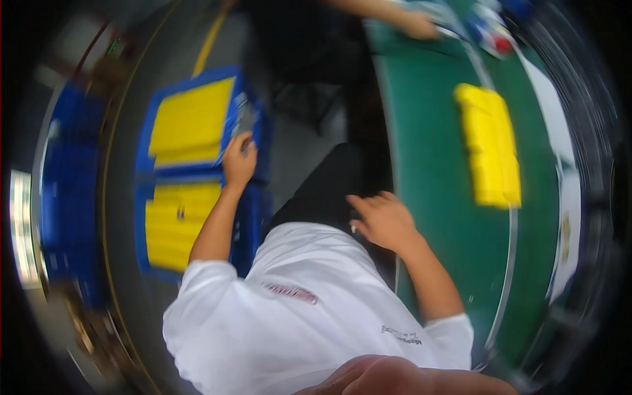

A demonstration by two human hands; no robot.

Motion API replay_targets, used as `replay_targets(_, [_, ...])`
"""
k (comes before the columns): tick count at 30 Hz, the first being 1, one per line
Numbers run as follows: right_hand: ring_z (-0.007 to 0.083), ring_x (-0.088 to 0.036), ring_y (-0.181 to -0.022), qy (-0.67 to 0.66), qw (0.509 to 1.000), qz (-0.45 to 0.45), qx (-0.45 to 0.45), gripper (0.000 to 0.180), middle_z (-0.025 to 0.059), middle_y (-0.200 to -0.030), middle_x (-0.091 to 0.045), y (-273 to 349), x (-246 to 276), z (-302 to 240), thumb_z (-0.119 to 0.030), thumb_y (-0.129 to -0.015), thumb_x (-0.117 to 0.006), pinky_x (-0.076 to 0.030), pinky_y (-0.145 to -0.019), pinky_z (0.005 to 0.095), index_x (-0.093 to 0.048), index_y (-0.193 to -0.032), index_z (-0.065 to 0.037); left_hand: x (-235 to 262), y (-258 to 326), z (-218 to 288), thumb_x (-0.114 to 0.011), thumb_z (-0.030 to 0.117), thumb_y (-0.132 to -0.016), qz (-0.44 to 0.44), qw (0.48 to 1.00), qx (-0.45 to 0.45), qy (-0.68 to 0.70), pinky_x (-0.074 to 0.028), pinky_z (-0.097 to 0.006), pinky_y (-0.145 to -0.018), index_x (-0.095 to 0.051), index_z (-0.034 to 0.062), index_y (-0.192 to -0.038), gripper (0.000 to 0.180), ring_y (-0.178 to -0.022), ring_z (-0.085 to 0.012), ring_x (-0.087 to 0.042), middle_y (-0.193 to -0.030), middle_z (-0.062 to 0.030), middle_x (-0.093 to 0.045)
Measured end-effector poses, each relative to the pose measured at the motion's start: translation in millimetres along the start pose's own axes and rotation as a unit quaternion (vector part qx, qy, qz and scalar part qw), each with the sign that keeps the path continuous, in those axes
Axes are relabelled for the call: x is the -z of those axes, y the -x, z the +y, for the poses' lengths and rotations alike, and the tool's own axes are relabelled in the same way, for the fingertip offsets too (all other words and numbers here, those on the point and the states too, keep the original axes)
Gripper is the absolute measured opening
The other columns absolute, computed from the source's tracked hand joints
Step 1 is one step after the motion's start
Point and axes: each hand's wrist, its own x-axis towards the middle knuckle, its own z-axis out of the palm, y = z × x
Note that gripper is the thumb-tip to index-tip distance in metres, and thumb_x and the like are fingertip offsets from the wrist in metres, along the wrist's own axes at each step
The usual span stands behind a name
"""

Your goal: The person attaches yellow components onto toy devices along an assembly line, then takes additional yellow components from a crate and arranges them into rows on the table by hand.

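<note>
My left hand (239,162) is at the right rim of the farther blue crate (146,131), its fingers bent onto the edge and the thumb to the right. Flat yellow pieces (191,122) fill that crate. A blurred grey patch shows on the crate's side just beyond my fingertips. Over my dark-trousered leg, close to the green table's edge, my right hand (383,220) hovers with its fingers apart. A tiny pale spot shows by its thumb, too small to name.
A second blue crate (141,227) with yellow pieces stands nearer me. On the green table (428,145) at right lies a yellow stack (488,145). Another person's hand (420,26) reaches over its far end. Blue containers (72,197) stand far left.
</note>
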Motion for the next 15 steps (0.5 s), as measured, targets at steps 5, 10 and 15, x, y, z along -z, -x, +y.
replay_targets(5, [0.0293,-0.065,-0.086,0.033,0.998,-0.034,0.032,0.053,0.0122,-0.093,-0.068,-13,19,-8,-0.025,-0.081,-0.074,-0.047,-0.089,0.0419,-0.059,-0.128,-0.007,50,4,-69,-0.063,0.008,-0.084,0.111,0.987,0.091,-0.076,-0.052,-0.038,-0.078,-0.066,0.0043,-0.106,0.022,-0.088,-0.03,-0.066,-0.096,-0.0133,-0.069])
replay_targets(10, [0.0368,-0.063,-0.092,-0.031,0.995,-0.07,-0.057,0.051,0.017,-0.103,-0.067,-38,42,-8,-0.017,-0.083,-0.073,-0.051,-0.085,0.043,-0.056,-0.13,-0.005,66,-33,-166,-0.067,0.022,-0.084,0.053,0.968,0.199,-0.147,-0.052,-0.042,-0.085,-0.066,0.0053,-0.111,0.032,-0.099,-0.0353,-0.065,-0.106,-0.0162,-0.069])
replay_targets(15, [0.0346,-0.064,-0.104,-0.099,0.983,-0.094,-0.123,0.053,0.0203,-0.113,-0.066,-61,48,-8,-0.014,-0.084,-0.071,-0.051,-0.088,0.0407,-0.054,-0.133,-0.004,32,-58,-229,-0.075,0.035,-0.077,-0.192,0.921,0.257,-0.219,-0.041,-0.044,-0.108,-0.04,0.0128,-0.148,0.082,-0.128,-0.0396,-0.05,-0.141,-0.0226,-0.05])
